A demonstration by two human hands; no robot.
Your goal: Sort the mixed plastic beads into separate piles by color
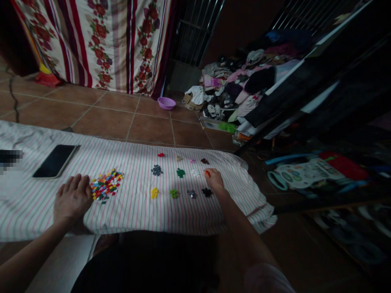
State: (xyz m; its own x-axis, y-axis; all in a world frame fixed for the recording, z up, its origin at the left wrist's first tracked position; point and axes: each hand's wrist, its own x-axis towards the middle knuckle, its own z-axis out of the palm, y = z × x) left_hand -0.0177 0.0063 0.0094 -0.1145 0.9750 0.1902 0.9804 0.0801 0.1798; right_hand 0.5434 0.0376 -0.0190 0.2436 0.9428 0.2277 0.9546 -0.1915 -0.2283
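Observation:
My left hand (73, 196) lies palm down on the striped cloth (134, 211), fingers stretched, its side against a pile of small mixed-colour pieces (106, 185). Over at the right, my right hand (215, 180) has its fingers pinched together, with a small orange piece (207, 173) at the tips. Near it are little heaps sorted by colour: white (195, 173), black (207, 192), brown (204, 161), pink (192, 160), grey (192, 193), dark green (180, 173) and lime green (174, 193). Farther left sit yellow (154, 192), dark grey (157, 170), red (161, 155) and beige (179, 158) heaps.
A dark-screened phone (56, 161) rests on the cloth at the left. Beyond the table, a purple basin (166, 103) stands on the tiled floor near a flowered curtain (113, 44). Clothes (235, 85) are heaped at the back right.

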